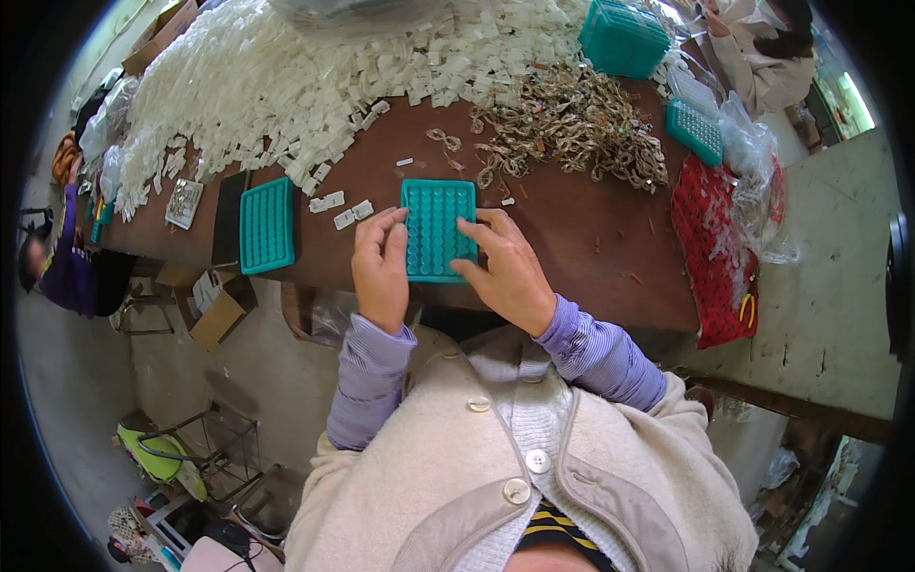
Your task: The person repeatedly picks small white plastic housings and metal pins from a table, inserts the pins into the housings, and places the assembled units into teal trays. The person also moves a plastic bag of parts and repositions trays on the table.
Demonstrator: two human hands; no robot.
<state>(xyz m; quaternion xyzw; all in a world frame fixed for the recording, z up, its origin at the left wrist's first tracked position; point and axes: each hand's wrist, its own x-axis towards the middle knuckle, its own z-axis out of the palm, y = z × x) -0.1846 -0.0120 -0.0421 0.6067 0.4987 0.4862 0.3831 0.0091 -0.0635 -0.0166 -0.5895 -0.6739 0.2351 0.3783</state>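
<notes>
- Head view: purple sleeves (pixel 610 357) reach up to a teal tray (pixel 439 224) near the table's front edge, between the two hands.
- Left hand (pixel 381 276): half closed, fingers bent and close together, fingertips at the tray's left edge; whether it grips that edge, I cannot tell.
- Right hand (pixel 510 272): loosely open, thumb and forefinger well apart, both tips over the tray's right side; nothing is seen pinched between them.
- Table (pixel 610 272): brown, under the tray.
- Left of the tray: a few white pieces (pixel 354 214) just beside the left hand, then a second tray (pixel 268 227) and a black panel (pixel 228 219).
- Right: a red cloth (pixel 705 238) hanging over the edge.
- Beyond: a broad white heap (pixel 267 86), with tangled wire bundles (pixel 572 124) to its right.
- Farther: a tray stack (pixel 624 40), and a co-worker (pixel 758 62) at upper right.
</notes>
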